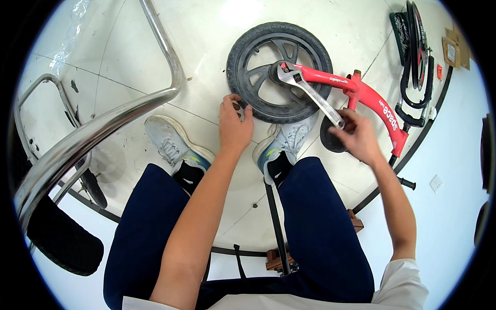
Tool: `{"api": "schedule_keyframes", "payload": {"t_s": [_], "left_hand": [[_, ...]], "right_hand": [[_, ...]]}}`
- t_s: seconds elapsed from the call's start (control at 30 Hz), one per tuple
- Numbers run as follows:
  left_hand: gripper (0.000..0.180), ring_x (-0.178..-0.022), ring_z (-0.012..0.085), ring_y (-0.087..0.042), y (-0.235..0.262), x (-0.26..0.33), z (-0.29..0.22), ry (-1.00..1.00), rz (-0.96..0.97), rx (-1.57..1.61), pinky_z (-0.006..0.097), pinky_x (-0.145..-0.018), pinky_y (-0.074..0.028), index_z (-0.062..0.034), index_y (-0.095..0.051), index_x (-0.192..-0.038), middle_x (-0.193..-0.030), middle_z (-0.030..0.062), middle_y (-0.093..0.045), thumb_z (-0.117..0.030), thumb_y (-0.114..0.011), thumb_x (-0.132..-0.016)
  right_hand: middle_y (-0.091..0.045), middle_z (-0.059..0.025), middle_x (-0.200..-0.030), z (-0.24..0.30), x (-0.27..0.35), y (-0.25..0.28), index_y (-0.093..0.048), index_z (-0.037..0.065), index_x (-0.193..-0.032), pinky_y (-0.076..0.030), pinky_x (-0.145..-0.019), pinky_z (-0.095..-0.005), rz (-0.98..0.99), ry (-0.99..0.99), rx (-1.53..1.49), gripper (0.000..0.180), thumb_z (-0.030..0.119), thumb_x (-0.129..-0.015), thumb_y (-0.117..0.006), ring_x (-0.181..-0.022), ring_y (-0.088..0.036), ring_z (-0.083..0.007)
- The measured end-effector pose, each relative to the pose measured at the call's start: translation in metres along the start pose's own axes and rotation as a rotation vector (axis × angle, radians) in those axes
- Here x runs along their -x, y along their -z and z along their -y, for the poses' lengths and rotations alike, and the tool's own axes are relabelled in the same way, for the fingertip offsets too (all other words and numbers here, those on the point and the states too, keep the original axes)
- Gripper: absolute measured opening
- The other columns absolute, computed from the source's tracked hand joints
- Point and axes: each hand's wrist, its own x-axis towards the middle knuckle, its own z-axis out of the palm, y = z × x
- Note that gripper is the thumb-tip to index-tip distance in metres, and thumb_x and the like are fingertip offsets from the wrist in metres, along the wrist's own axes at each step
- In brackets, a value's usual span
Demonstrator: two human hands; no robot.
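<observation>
A small red bike [369,98] lies on its side on the pale tiled floor [129,57], its frame running from the wheel toward the floor's right edge, where the floor meets a white wall. The black wheel [279,72] sits flat near the top middle of the floor and is joined to the red fork at its hub, so the wheel is on the frame; judging from the tool set on the axle, the fastening at the hub looks unfinished, though whether the nut is tight or loose cannot be told. A silver wrench [310,93] lies across the spokes with its head on the hub and its handle slanting down to the right. The right hand [359,137] is closed round the end of that handle, fingers curled over it, just beside the black saddle [330,137] that shows under the hand. The left hand [235,124] rests on the lower left rim of the tyre, fingers bent and spread over the rubber, pressing or steadying it rather than gripping it whole. The person sits with dark trousers and grey shoes [173,142] planted either side of the wheel's lower edge. A chrome tube chair frame [103,124] stands at the floor's left edge, and spare black tyres [416,51] lie at its top right corner.
</observation>
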Motion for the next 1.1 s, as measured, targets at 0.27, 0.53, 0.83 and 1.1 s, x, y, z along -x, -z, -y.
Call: {"api": "schedule_keyframes", "payload": {"t_s": [0.27, 0.53, 0.83, 1.1], "left_hand": [[0.030, -0.081, 0.0249, -0.054, 0.002, 0.001, 0.003, 0.025, 0.013, 0.084, 0.036, -0.073, -0.047, 0.0000, -0.047, -0.110, -0.092, 0.0130, -0.053, -0.017, -0.061, -0.089], [0.030, -0.080, 0.0236, -0.056, 0.002, 0.000, 0.001, 0.052, 0.005, 0.128, 0.036, -0.074, -0.047, 0.0016, -0.048, -0.109, -0.093, 0.0134, -0.056, -0.017, -0.061, -0.090], [0.018, -0.072, 0.0149, -0.059, 0.042, -0.015, 0.018, 0.164, -0.238, 0.490, 0.028, -0.060, -0.046, -0.0054, -0.052, -0.101, -0.084, 0.0056, -0.058, -0.022, -0.049, -0.098], [0.031, -0.064, 0.0157, -0.057, 0.088, 0.009, 0.044, 0.340, -0.512, 0.654, 0.028, -0.056, -0.044, -0.0044, -0.054, -0.095, -0.073, 0.0058, -0.058, -0.031, -0.038, -0.101]], "right_hand": [[-0.067, -0.0094, -0.072, 0.017, -0.093, 0.081, -0.070, -0.004, -0.100, -0.051, -0.058, -0.0266, 0.249, 0.007, 0.169, 0.027, 0.001, -0.073, -0.069, -0.059, -0.061, -0.0122], [-0.069, -0.0174, -0.079, 0.070, -0.253, 0.054, -0.067, -0.006, -0.095, -0.057, -0.061, -0.0372, 0.287, 0.053, 0.564, 0.031, 0.012, -0.071, -0.058, -0.062, -0.069, -0.0266], [-0.067, -0.0165, -0.096, 0.145, -0.254, -0.125, -0.060, -0.001, -0.112, -0.051, -0.087, -0.0436, -0.333, 0.420, 0.275, 0.040, 0.019, -0.078, -0.060, -0.095, -0.066, -0.0322], [-0.059, -0.0046, -0.076, 0.115, -0.094, -0.189, -0.061, 0.007, -0.092, -0.043, -0.078, -0.0357, 0.112, 1.032, 0.540, 0.018, 0.014, -0.076, -0.061, -0.081, -0.060, -0.0217]]}}
